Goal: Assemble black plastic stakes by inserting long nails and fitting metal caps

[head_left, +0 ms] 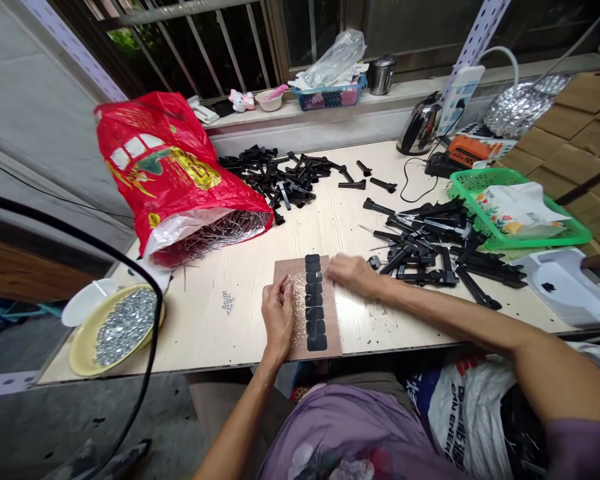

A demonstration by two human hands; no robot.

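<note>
My left hand [277, 310] is over the left side of a brown board [334, 327], thumb and fingertips drawn together; I can't tell whether something small is pinched between them. My right hand [353, 275] is blurred at the board's upper right edge, its fingers curled, and I can't tell whether it grips anything. The board lies at the near edge of the counter [240, 267], with a column of black pieces [316, 313] running down it and pale grains scattered to their left.

To my left, a yellow bowl [76, 357] holds a heap of small silvery bits, and a white dish [83, 303] is just beside it. A little cluster of shiny beads [228, 303] lies loose between the bowl and the board. Behind, the red bag [175, 160] is tipped over, its mouth facing me and full of thin metal pins [220, 233].

Beyond my right arm are loose black parts [420, 247], then a green basket [580, 233] with a flowered packet [520, 207] in it. On the sill, a blue basket [330, 99] carries a clear plastic bag [337, 59], and a small bowl [269, 103] has a pink item [279, 92] in it.
</note>
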